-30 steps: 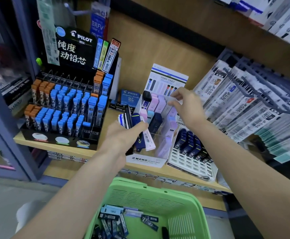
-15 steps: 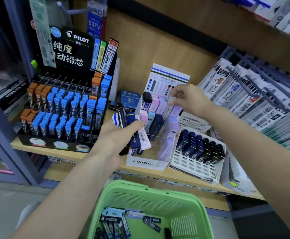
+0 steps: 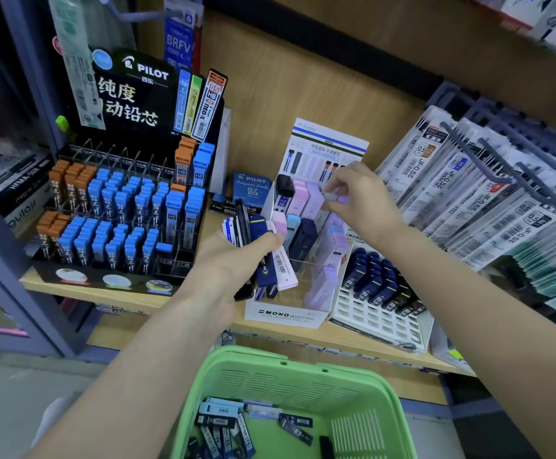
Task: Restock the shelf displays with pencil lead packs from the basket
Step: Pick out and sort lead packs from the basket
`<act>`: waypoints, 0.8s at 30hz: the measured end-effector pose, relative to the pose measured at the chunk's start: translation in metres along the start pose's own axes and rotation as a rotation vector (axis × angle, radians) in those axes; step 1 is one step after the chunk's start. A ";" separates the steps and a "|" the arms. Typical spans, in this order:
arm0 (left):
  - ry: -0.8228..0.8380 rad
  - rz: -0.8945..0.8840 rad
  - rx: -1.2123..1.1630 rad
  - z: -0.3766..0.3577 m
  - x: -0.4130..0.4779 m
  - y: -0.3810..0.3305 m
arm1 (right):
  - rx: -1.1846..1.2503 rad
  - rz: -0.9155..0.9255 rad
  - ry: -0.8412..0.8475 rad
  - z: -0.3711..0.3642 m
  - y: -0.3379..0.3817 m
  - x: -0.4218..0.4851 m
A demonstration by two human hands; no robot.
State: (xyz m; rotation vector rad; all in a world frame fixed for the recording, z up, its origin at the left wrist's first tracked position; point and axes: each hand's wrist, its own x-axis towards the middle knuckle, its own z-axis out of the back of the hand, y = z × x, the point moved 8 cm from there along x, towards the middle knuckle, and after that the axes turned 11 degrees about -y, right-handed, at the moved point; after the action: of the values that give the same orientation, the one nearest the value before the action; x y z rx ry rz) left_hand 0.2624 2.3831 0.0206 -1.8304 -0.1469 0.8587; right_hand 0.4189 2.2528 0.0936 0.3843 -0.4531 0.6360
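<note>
The step in hand is filling the MONO display [image 3: 286, 318], the clear tiered stand on the wooden shelf [image 3: 131, 298]. The right hand [image 3: 364, 202] hovers over the stand's back row, and its fingers [image 3: 337, 180] pinch one pale lilac lead pack [image 3: 334, 197] by the top end, just above the upright lilac and pink packs already slotted there. Whether that pack has bottomed out in its slot cannot be told, as the hand hides its lower part.

The left hand [image 3: 230, 263] waits just in front of the stand, with fingers curled round a fanned bundle of packs [image 3: 266, 273], navy, white and pink ones among them. More stock lies loose in the bottom of the green basket [image 3: 270, 362] below the shelf edge, so the job looks well short of finished.

The next move probably calls for seating the lilac pack upright among its own colour, letting go without tipping its neighbours, then drawing another from the left-hand fan. The packs are slim and smooth, so the fan could slip if the grip loosens. The navy packs seem likely to belong in the stand's darker slots or the white grid tray [image 3: 379, 318] to the right; the Pilot display [image 3: 121, 210] to the left is untouched
</note>
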 end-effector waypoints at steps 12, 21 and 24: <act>0.013 -0.004 0.043 -0.006 -0.001 0.003 | -0.119 -0.014 -0.152 0.024 0.018 -0.014; 0.068 -0.054 0.134 -0.013 -0.002 0.009 | 0.604 -0.641 0.306 -0.001 0.047 -0.089; 0.159 -0.076 0.185 -0.022 -0.006 0.014 | 0.658 -0.722 0.351 -0.002 0.045 -0.096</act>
State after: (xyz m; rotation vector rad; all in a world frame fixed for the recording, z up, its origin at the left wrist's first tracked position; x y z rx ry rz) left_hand 0.2676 2.3570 0.0157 -1.7001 -0.0349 0.6492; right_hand 0.3216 2.2417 0.0513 0.9841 0.2567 0.1148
